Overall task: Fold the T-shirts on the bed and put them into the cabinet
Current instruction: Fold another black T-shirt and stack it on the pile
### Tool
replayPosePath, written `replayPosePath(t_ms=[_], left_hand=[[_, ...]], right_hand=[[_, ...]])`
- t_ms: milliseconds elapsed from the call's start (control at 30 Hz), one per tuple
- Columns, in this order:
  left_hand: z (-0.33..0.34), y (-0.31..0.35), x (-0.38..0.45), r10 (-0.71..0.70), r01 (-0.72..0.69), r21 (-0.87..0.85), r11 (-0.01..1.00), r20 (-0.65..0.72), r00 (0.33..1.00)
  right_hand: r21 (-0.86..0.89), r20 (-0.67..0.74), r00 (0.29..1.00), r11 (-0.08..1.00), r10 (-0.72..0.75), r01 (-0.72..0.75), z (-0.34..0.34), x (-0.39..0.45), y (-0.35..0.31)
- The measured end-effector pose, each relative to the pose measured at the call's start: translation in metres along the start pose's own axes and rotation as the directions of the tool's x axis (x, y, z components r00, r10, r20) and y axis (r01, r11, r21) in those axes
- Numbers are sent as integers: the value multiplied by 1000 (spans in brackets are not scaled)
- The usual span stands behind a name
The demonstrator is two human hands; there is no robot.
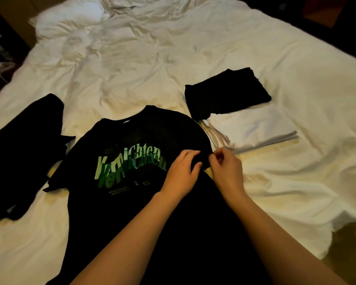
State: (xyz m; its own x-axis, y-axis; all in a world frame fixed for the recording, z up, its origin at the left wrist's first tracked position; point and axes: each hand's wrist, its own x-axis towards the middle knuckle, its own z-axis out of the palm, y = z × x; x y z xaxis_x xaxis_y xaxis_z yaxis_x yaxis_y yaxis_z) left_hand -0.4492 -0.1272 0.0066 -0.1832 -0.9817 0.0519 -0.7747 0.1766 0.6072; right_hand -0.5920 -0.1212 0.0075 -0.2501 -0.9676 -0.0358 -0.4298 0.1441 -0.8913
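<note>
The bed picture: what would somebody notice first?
First, the black T-shirt with green letters, spread out at the near edge of the white bed. The left hand and right hand both pinch its right sleeve. Farther right, a folded black shirt lies on a folded white one.

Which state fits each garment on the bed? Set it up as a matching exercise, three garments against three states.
Garments:
1. printed black T-shirt
2. black garment on the left
3. white T-shirt

States:
a. folded flat, with a folded black T-shirt on its far edge
b. spread face up, its sleeve gripped by left hand and right hand
c. lying crumpled, unfolded

Pairs: 1-b, 2-c, 3-a
</note>
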Motion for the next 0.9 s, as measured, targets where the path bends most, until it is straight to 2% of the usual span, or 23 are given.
replayPosePath(t_ms=[100,233,333,400,500,733,833,900], left_hand=[[-5,-8,4,88,-91,-62,994,-48,995],[-14,-11,22,214,-224,-40,974,-180,960],[-24,-5,41,231,-259,-96,961,-236,944],[-32,2,55,190,-226,-149,963,-223,956],[-41,16,74,136,-179,-227,957,-196,971],[-55,51,115,122,-188,-242,952,-263,957],[-57,70,136,113,-165,-365,916,-161,981],[-56,82,150,142,-166,-359,918,-93,986]], right_hand=[[113,-17,998,991,-64,66,1,0,-3],[230,-9,994,967,-108,107,1,5,-10],[354,-21,997,933,-70,73,1,9,-14],[406,22,999,913,-43,30,4,13,-12],[317,72,997,948,-26,2,11,19,-9],[428,-98,995,903,14,30,10,27,-17],[441,-135,990,897,33,31,4,30,-23],[407,-97,994,913,48,-5,-1,33,-26]])
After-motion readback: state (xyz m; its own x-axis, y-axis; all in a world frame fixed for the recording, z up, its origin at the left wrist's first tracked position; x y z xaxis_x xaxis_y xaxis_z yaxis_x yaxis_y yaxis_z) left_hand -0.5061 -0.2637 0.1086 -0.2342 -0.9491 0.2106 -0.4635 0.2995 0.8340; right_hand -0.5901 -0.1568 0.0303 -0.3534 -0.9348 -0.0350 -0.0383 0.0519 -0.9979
